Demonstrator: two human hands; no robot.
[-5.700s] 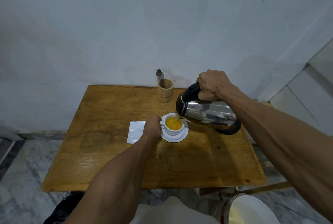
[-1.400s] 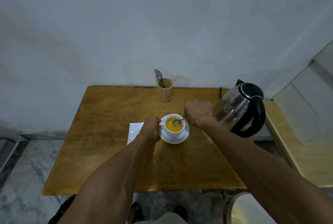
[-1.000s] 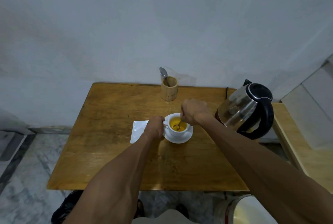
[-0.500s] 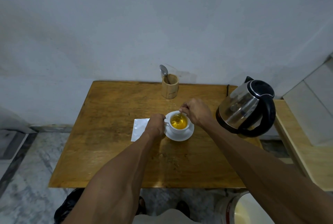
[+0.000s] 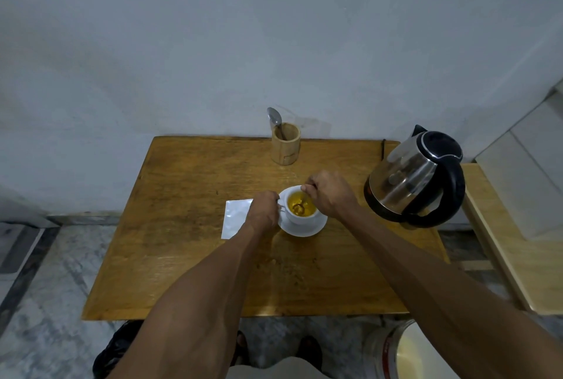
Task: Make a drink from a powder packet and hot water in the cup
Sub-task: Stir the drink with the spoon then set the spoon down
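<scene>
A white cup [image 5: 301, 218] of orange-yellow liquid stands on a white saucer [image 5: 307, 228] in the middle of the wooden table [image 5: 189, 256]. My left hand [image 5: 264, 211] grips the cup's handle on its left side. My right hand [image 5: 329, 196] hovers over the cup's right rim and pinches a small metal spoon [image 5: 300, 207] whose bowl dips into the liquid. A white powder packet [image 5: 236, 220] lies flat on the table, partly under my left wrist. The steel kettle [image 5: 416, 177] with a black lid and handle rests at the table's right edge.
A wooden holder [image 5: 285, 147] with a second spoon [image 5: 274, 119] in it stands at the table's back edge by the wall. A lighter wooden ledge [image 5: 515, 256] adjoins the table on the right. A white bucket [image 5: 411, 351] sits on the floor at lower right.
The kettle went from pouring into the cup to resting at the right. My right hand took a spoon, and its bowl moves around in the liquid. My left hand stayed on the handle.
</scene>
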